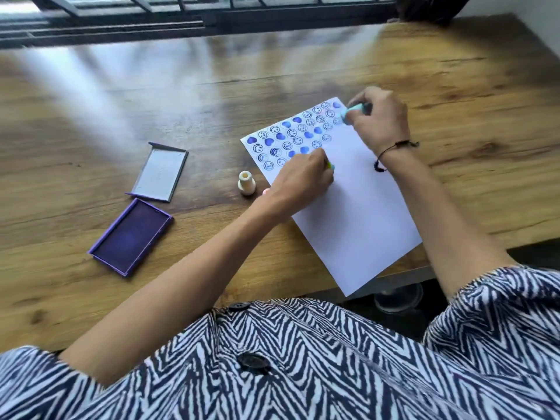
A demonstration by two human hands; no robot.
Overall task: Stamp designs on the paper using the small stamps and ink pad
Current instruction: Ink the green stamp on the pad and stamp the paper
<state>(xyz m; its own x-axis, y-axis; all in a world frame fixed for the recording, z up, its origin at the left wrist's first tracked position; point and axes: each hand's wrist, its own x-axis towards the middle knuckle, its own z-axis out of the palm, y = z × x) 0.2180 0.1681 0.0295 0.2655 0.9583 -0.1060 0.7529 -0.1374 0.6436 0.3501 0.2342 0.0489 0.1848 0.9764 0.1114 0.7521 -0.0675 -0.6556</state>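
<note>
A white paper (360,213) lies on the wooden table, its far end covered with several rows of blue heart and smiley prints. My right hand (378,119) grips a light blue stamp (351,113) and holds it down at the paper's far right corner. My left hand (303,174) is closed on a small stamp (331,167) with a yellow-green and blue tip, low over the paper just below the printed rows. A cream stamp (246,184) stands upright left of the paper. The open purple ink pad (131,236) lies further left.
The ink pad's grey lid (159,172) lies face up behind the pad. A small pink object (265,191) peeks out beside my left wrist. The paper's near corner hangs over the table's front edge (394,277). A window frame runs along the far side.
</note>
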